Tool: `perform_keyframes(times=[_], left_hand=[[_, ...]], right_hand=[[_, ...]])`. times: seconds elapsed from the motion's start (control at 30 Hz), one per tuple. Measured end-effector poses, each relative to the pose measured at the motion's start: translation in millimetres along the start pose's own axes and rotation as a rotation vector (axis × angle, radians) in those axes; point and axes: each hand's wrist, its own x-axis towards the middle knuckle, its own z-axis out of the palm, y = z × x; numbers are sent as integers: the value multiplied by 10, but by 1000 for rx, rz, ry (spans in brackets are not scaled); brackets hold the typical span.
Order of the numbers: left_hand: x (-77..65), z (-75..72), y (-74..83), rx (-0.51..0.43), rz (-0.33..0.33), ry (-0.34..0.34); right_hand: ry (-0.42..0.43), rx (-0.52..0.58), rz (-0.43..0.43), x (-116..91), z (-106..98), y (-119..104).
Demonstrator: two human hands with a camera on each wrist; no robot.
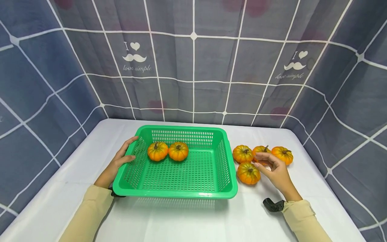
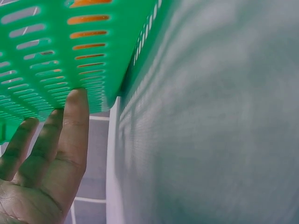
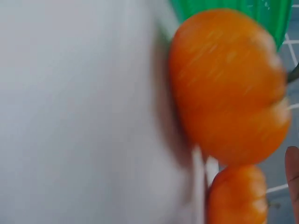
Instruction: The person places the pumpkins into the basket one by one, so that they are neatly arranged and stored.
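A green plastic basket (image 1: 187, 194) with slotted walls stands on the white table, and two small orange pumpkins (image 1: 178, 151) sit side by side in its back left part. My left hand (image 1: 116, 164) holds the basket's left side: the thumb lies over the rim, and in the left wrist view fingers (image 2: 74, 126) are against the outer wall. Several more pumpkins (image 1: 249, 173) are grouped just right of the basket. Above them hovers my right hand (image 1: 273, 170), thumb and fingers apart, partly covering the back middle pumpkin (image 1: 260, 149). In the right wrist view, a pumpkin (image 3: 229, 88) looms close.
A white cloth (image 1: 169, 223) covers the table. Grey checked curtains (image 1: 211, 64) with white lines enclose it at the back and on both sides. A black wrist device (image 1: 273, 205) is at the right cuff.
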Motion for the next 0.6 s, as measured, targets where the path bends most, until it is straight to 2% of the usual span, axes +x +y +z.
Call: perform_keyframes(times=[0.13, 0.3, 0.6], left_hand=[[2, -3, -3, 38, 6, 12], [10, -8, -6, 67, 18, 28], [-4, 24, 17, 52, 0, 21]], right_hand=[[-35, 10, 19, -57, -58, 96], [-131, 20, 59, -79, -129, 183], [-283, -23, 78, -98, -275, 326]])
